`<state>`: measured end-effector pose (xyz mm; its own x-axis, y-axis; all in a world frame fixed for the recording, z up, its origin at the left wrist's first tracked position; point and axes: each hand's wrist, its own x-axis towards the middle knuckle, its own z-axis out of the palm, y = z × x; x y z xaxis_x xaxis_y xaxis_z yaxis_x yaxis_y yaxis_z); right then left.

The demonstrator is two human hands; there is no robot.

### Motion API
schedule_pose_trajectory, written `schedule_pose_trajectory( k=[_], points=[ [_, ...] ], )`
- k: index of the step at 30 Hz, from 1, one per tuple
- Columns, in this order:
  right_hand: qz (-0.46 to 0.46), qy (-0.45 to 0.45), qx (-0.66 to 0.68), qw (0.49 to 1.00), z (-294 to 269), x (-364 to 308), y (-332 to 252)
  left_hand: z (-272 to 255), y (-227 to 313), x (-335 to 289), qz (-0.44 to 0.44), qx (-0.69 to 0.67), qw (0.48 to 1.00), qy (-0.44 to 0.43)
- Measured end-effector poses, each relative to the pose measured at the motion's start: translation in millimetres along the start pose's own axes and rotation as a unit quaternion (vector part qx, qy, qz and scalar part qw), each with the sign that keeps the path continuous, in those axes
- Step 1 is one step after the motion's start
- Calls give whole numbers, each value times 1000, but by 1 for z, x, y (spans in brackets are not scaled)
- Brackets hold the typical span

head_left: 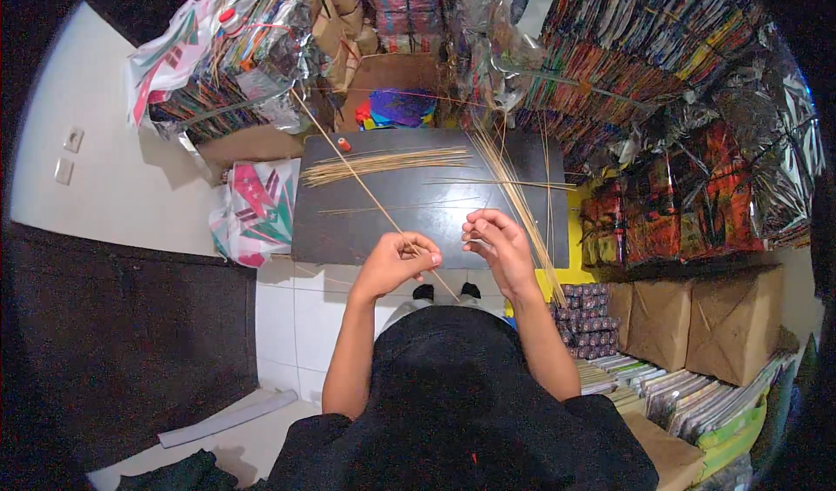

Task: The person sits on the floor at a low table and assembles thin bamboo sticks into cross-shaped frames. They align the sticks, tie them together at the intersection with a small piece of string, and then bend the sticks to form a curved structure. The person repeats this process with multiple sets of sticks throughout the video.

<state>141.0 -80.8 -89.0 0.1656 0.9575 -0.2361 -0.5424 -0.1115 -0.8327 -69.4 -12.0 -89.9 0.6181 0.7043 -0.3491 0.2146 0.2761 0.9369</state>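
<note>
Your left hand (396, 263) is closed around a long thin stick (366, 186) that slants up and away over the dark surface (418, 204). Your right hand (498, 245) is just beside it, fingers curled; whether it pinches anything you cannot tell. One bundle of sticks (387, 164) lies across the surface, and another bundle (514, 191) fans out near your right hand.

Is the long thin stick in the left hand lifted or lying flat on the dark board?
Lifted. The left hand pinches the thin stick, which slants up beyond the dark board.
</note>
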Motion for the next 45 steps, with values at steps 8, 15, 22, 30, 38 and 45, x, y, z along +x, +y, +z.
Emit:
schedule_pose_trajectory(
  k=[8, 15, 22, 30, 38, 45],
  points=[
    [-61, 40, -91, 993, 4, -1, 10, 4, 4, -1, 3, -11, 1000, -8],
    [-71, 44, -78, 993, 8, -8, 8, 3, 6, -4, 10, -7, 1000, 2],
    [-63, 58, -48, 995, 9, -11, 6, 2, 1, -5, 19, 1, 1000, 14],
    [-48, 63, -33, 996, 11, -13, 4, 4, 10, -10, 26, 9, 999, 29],
    [-56, 88, -129, 986, 0, -11, 16, 4, 6, -10, 32, 4, 998, 45],
    [86, -74, -186, 976, -1, -16, 20, 6, 2, -8, 57, -11, 997, 42]
  ],
)
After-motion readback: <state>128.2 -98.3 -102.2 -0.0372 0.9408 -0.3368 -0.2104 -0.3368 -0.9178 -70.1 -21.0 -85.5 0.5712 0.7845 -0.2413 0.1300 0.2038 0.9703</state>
